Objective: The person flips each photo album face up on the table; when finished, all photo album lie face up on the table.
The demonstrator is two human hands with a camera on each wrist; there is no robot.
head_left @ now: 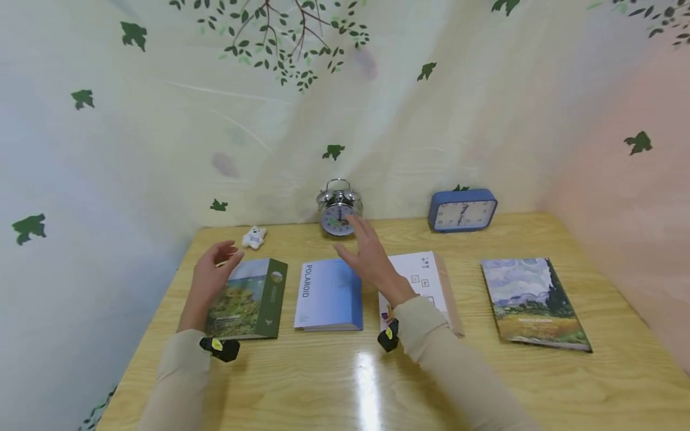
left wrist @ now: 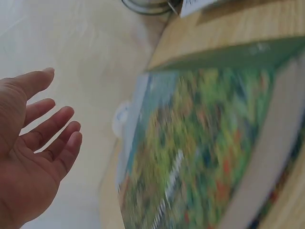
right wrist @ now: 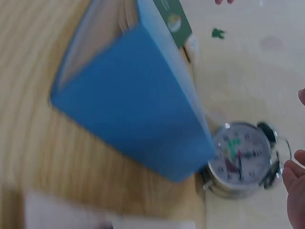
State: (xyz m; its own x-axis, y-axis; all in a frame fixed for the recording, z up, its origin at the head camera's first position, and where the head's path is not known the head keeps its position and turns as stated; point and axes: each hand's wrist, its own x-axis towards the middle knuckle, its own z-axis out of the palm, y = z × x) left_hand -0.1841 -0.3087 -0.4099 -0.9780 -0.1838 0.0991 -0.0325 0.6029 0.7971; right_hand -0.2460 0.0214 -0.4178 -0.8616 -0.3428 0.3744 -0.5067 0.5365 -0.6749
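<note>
My left hand point(head_left: 212, 272) hovers over the green landscape-covered book point(head_left: 239, 302) at the left, its fingers loosely bent and holding nothing. In the left wrist view that hand point(left wrist: 40, 148) shows an empty palm beside the book's cover point(left wrist: 190, 143). My right hand point(head_left: 369, 254) is raised between the blue POLAROID book point(head_left: 329, 296) and a white book point(head_left: 420, 275), fingers extended with nothing in them. Its fingertips overlap the silver twin-bell alarm clock point(head_left: 338, 218) in the head view. The right wrist view has the blue book point(right wrist: 138, 100) large, with the clock point(right wrist: 240, 152) beside it.
A small white bear figure point(head_left: 254, 237) lies behind the green book. At the back right stands a blue rectangular clock point(head_left: 463, 211). A book with a painted landscape cover point(head_left: 530, 299) lies at the right of the wooden table point(head_left: 302, 383). Leaf-printed cloth point(head_left: 259, 131) hangs behind.
</note>
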